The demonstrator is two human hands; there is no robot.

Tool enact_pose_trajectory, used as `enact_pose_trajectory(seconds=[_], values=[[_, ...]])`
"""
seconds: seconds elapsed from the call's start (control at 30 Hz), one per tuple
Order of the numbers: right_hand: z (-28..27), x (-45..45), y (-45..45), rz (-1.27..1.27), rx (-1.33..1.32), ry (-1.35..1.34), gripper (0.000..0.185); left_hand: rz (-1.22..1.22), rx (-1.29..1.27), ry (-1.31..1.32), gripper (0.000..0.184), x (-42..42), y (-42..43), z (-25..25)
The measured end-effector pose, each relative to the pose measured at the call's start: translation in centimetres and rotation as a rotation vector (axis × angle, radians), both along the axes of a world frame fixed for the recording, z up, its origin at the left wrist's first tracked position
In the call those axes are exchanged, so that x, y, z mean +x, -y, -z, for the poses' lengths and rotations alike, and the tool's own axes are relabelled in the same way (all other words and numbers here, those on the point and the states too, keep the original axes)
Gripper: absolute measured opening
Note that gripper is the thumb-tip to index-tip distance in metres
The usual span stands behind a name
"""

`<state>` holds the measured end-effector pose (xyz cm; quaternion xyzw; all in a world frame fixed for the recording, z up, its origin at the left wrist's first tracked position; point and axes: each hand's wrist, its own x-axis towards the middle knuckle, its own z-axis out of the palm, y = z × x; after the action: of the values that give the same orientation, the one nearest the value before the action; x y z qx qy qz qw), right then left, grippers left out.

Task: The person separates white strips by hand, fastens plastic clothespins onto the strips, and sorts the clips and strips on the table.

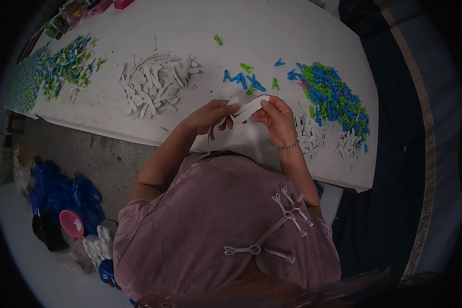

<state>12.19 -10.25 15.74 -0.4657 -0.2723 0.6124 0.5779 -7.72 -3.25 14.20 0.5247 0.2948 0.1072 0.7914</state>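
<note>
Both hands meet over the table's near edge, in front of my chest. Fingers and thumb of my right hand (276, 117) pinch the end of a flat white strip (250, 109). My left hand (214, 116) is closed around slim white strips, with a pale end showing above the thumb and a darker narrow end hanging below the fingers. Their exact kind does not show. Just beyond the hands lie several loose blue clothespins (235, 78) and a green clothespin (275, 83).
A heap of white strips (159, 82) lies left of centre on the white table (200, 23). Blue and green clothespins (333, 95) are piled at right, with more white strips (309, 136) beside them. Small blue, green and white pieces (61, 69) spread at far left. Blue bags (61, 195) and a pink bowl (71, 223) sit below.
</note>
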Motion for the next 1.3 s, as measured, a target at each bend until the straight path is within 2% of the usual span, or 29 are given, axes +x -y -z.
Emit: enact_pose_trajectory(seconds=[0.07,0.1,0.2,0.27,0.4,0.47,0.7,0.73,0.8,0.83,0.9,0.97,1.03,1.1,1.17,1.3], values=[[0.1,0.2,-0.1,0.013,-0.001,-0.007,0.015,-0.151,-0.130,0.198,0.039,-0.1,0.1,0.0],[0.1,0.3,-0.2,0.032,0.000,-0.015,0.014,-0.157,-0.131,0.199,0.039,-0.3,0.0,0.1],[0.1,0.7,-0.3,0.031,0.005,-0.009,0.015,-0.208,-0.230,0.214,0.035,-0.8,-0.5,0.8],[0.0,0.7,-0.3,0.042,0.004,0.001,0.014,-0.387,-0.295,0.234,0.028,-0.7,-0.7,1.7],[0.0,1.0,-0.4,0.072,0.008,-0.053,0.012,-0.436,-0.335,0.236,0.022,-1.2,-1.1,2.5],[0.7,1.6,-0.5,0.067,0.010,-0.085,0.013,-0.460,-0.243,0.202,0.019,-1.3,-1.0,3.0],[1.0,1.7,-0.8,0.064,0.015,-0.156,0.011,-0.446,-0.302,0.206,0.017,-1.4,-0.4,3.0],[0.5,1.4,-0.8,0.060,0.013,-0.153,0.011,-0.417,-0.244,0.208,0.016,-1.3,-0.4,3.1],[-0.4,0.2,-0.7,0.010,-0.108,0.072,0.013,-0.389,-0.187,0.212,0.015,-0.8,-0.3,3.1],[0.0,0.0,-0.8,0.011,-0.109,0.074,0.013,-0.387,-0.133,0.207,0.015,-0.5,-0.1,2.8],[0.8,-0.5,-0.9,-0.076,-0.124,0.329,0.015,-0.380,-0.079,0.204,0.016,-0.3,0.1,2.2],[1.0,-1.2,-1.1,-0.101,-0.116,0.333,0.016,-0.281,0.116,0.108,0.020,-0.3,0.2,1.4],[0.9,-1.7,-1.3,-0.129,-0.108,0.334,0.016,-0.296,0.189,0.106,0.020,0.2,0.3,1.9],[0.6,-2.1,-1.5,-0.143,-0.089,0.176,0.017,-0.314,0.264,0.104,0.021,0.3,0.4,1.9],[0.3,-2.7,-1.5,-0.129,-0.092,0.166,0.017,-0.371,0.419,0.030,0.022,0.2,0.7,1.6],[1.3,-2.5,-1.5,-0.098,-0.078,0.197,0.018,-0.326,0.528,0.008,0.023,0.0,0.8,1.1]])
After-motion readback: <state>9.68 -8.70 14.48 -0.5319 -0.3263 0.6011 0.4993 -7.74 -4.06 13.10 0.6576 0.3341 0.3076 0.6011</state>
